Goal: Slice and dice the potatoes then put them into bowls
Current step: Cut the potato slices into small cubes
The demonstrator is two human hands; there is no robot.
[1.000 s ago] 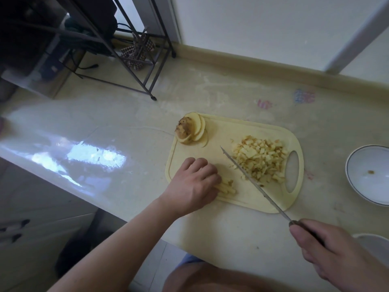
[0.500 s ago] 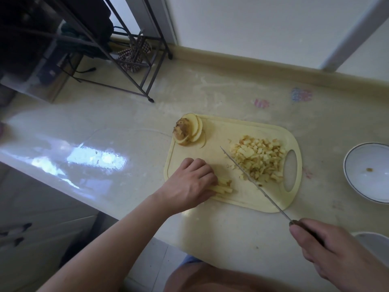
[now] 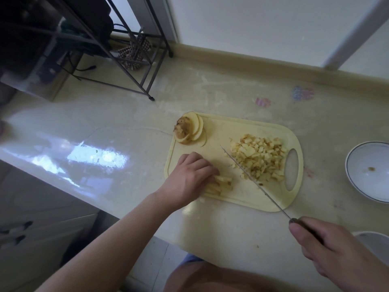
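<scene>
The right hand [image 3: 334, 251] is wrapped around the dark handle of a knife [image 3: 255, 180], fingers curled over it and thumb along the top; the thin blade runs from the handle up and to the left across the cutting board [image 3: 235, 131], its tip above the board's middle and its edge passing just along the left side of the diced potato pile [image 3: 260, 159]. Whether the blade touches the board cannot be told. The left hand [image 3: 190, 179] lies knuckles-up on the near left part of the cutting board, its fingers curled down and pressed together onto a small bundle of potato sticks [image 3: 221, 183], whose cut ends poke out to the right of the fingertips, well left of the blade. The diced pile sits on the right part of the board, just beside the handle hole. At the board's far left corner a stack of potato slices [image 3: 190, 130] leans with a brown-skinned end piece on top. To the right of the board, apart from it, stands a white bowl [image 3: 357, 178] holding one tiny scrap. A second bowl's rim [image 3: 370, 236] shows near the board's right, behind the right hand
</scene>
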